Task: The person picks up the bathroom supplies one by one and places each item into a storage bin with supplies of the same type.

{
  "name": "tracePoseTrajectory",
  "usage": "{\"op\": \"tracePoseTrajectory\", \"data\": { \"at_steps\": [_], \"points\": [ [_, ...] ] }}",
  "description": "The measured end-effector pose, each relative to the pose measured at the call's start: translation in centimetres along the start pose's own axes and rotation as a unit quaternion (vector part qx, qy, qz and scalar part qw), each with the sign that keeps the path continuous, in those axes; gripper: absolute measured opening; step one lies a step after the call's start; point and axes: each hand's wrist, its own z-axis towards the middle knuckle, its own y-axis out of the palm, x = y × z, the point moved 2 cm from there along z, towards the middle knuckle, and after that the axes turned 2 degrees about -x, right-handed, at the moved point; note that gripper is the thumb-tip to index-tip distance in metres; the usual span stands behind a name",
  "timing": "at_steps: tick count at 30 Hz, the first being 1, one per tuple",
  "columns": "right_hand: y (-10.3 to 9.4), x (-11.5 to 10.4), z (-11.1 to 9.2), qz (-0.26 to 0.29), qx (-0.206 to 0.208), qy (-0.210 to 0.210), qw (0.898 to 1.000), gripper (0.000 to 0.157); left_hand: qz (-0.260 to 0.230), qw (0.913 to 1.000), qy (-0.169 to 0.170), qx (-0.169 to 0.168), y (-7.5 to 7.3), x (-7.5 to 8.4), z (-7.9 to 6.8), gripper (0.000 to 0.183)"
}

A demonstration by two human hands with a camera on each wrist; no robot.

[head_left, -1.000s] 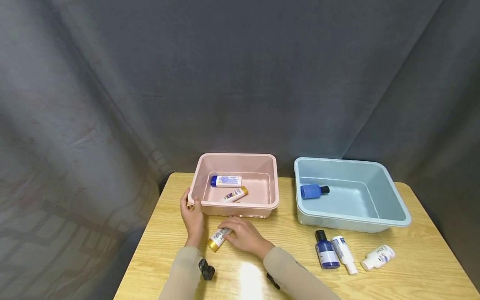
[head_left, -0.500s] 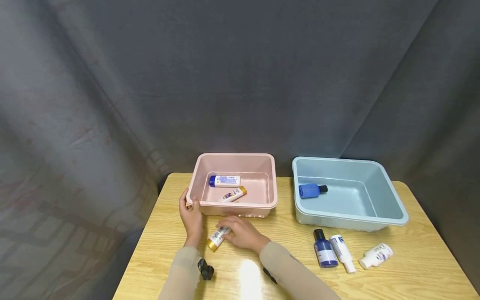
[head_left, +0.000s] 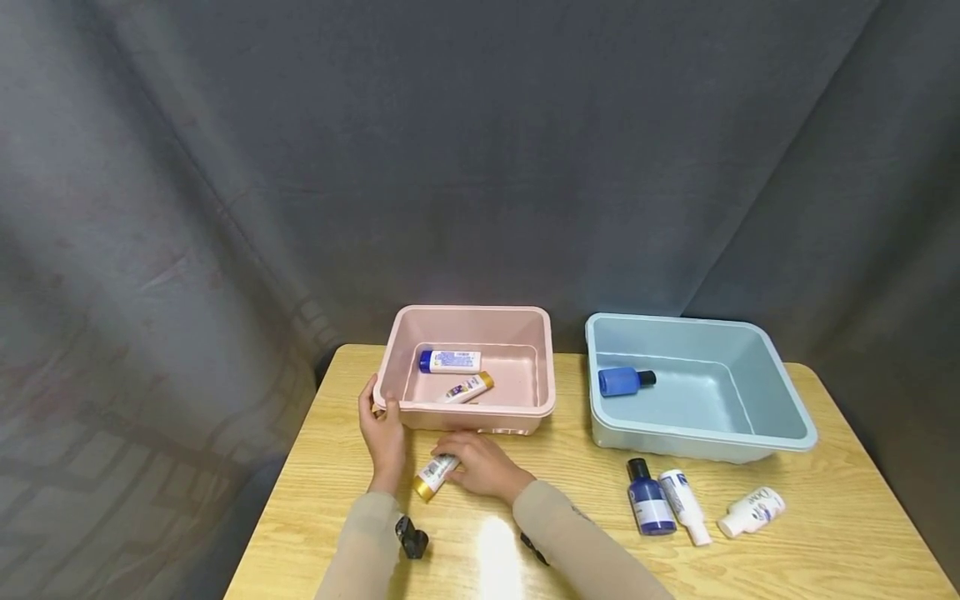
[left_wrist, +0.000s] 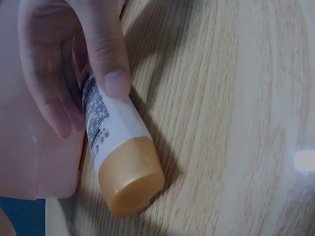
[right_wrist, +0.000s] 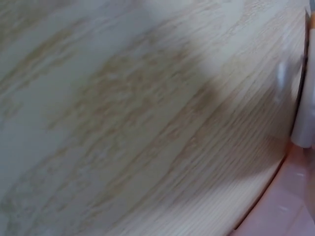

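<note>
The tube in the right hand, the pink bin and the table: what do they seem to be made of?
Tube: probably plastic; smooth white body, gold cap with satiny sheen.
Pink bin: likely moulded plastic; even colour, rounded corners, soft shine.
Table: wood or wood-look laminate, I can't tell which; grain shows, and the bright glare suggests a glossy finish.

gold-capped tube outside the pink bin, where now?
Head view, low and left of centre: the tube is in the grip of the right hand, on the near side of the pink bin, left hand to its left.
</note>
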Motion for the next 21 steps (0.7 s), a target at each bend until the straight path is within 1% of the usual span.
{"op": "tracePoseTrajectory", "data": {
  "at_steps": [5,8,12,13,16,21],
  "points": [
    [0.5,0.1,0.0,-0.016,-0.001,0.006,1.000,0.042,0.003,1.0000,-0.008,0.003,0.0,-0.4,0.1,0.041],
    [0.7,0.1,0.0,-0.018,0.003,0.009,1.000,0.042,-0.002,0.9998,-0.018,0.003,0.1,-1.8,0.7,0.042],
    [0.8,0.2,-0.2,-0.008,0.009,0.016,1.000,0.041,-0.010,0.9995,-0.028,0.005,0.1,-3.9,1.4,0.042],
    [0.8,0.2,-0.2,-0.004,0.009,0.019,1.000,0.041,-0.009,0.9995,-0.029,0.007,0.1,-4.1,1.4,0.042],
    [0.8,0.3,-0.3,0.007,0.003,0.031,0.999,0.042,-0.003,0.9996,-0.026,0.011,0.1,-4.4,1.5,0.041],
    [0.7,0.4,-0.3,0.015,-0.001,0.038,0.999,0.043,-0.002,0.9998,-0.018,0.012,0.1,-4.3,1.4,0.041]
  ]
}}
